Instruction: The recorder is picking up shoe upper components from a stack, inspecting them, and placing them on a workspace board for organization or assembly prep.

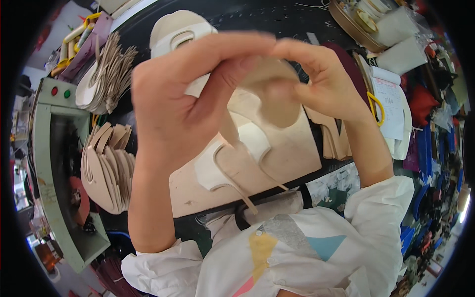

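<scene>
Both hands are raised over the work board, close together at the fingertips. My left hand (178, 94) is closed, its thumb and fingers pinching the upper edge of a beige leather-like piece (282, 111). My right hand (329, 81) grips the right side of that piece between thumb and fingers. Motion smears the piece and the fingertips, and its full outline is partly hidden. Below the hands, two beige shoe-upper pieces with white backing and narrow strap tails (213, 168) lie on the beige board (292, 153). Behind my left hand sits a rounded beige-and-white piece (180, 24).
At left are a stack of curved beige pieces (106, 173), a bundle of strapped pieces (106, 79) and a green metal box with two buttons (47, 123). At right lie yellow-handled scissors (378, 109), a paper pad (391, 94) and more beige pieces (334, 141). A basin (346, 24) stands far right.
</scene>
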`<action>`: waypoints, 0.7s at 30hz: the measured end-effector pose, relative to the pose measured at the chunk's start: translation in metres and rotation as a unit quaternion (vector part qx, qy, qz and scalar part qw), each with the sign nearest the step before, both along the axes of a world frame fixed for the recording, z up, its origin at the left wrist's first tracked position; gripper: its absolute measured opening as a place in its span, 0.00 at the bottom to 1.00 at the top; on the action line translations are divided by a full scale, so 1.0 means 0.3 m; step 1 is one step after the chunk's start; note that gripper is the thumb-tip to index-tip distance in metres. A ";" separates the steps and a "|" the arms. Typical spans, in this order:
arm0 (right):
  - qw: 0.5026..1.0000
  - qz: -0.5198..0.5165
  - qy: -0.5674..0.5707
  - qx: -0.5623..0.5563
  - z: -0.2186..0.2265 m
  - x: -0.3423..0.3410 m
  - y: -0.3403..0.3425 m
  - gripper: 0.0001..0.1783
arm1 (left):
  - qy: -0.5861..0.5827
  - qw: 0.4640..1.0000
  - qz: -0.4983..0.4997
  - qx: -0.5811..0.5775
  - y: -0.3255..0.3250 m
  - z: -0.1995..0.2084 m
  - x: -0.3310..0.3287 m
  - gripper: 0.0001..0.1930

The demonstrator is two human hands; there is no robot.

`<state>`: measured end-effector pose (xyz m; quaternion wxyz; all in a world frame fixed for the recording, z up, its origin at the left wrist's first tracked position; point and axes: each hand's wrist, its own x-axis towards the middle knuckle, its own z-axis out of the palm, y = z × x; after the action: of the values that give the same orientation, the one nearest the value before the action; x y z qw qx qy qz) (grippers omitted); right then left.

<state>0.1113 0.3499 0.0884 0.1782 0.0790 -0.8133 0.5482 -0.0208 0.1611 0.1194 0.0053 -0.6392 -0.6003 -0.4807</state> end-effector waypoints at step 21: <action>0.956 -0.092 -0.256 0.110 -0.336 -0.022 -0.259 0.13 | -0.156 0.902 0.379 -0.134 -0.350 -0.485 0.219 0.12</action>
<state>0.1046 0.2721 -0.0123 0.0038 -0.1202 -0.8908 0.4382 0.0450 0.0561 -0.0261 0.0076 -0.2752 -0.8492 -0.4506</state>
